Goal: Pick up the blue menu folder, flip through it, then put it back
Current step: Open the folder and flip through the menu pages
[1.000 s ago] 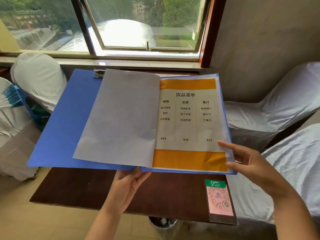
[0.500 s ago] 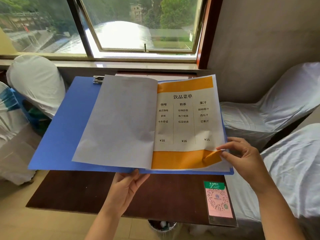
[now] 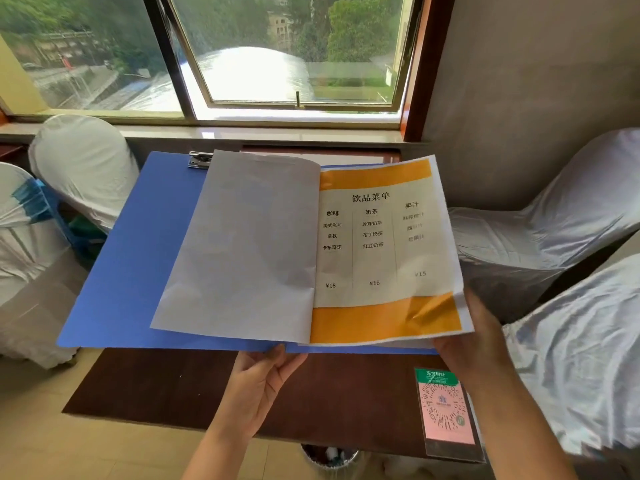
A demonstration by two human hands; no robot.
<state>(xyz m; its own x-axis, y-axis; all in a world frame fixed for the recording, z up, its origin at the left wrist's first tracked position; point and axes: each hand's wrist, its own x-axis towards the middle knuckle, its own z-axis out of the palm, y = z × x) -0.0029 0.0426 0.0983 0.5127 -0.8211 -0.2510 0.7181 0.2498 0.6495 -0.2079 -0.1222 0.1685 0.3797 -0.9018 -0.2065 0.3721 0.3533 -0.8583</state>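
Observation:
The blue menu folder (image 3: pixel 138 258) is held open above the dark wooden table (image 3: pixel 166 382). A blank white page (image 3: pixel 242 251) lies turned over on its left half. On the right half is an orange-and-white drinks page (image 3: pixel 384 258), its right edge lifted and curling. My left hand (image 3: pixel 258 386) supports the folder from below at the spine, palm up. My right hand (image 3: pixel 474 344) grips the lower right corner of that lifted page, fingers under the paper. A metal clip (image 3: pixel 199 160) sits at the folder's top edge.
A pink QR-code card in a clear stand (image 3: pixel 445 410) is on the table's near right corner. White-covered chairs stand left (image 3: pixel 83 164) and right (image 3: pixel 540 233). A window (image 3: pixel 277 57) and sill lie behind the table. A bin (image 3: pixel 329 457) is under the table edge.
My right hand reached the page's lower right corner, pinched it, and has now lifted the page's right edge up. The left hand stayed under the spine.

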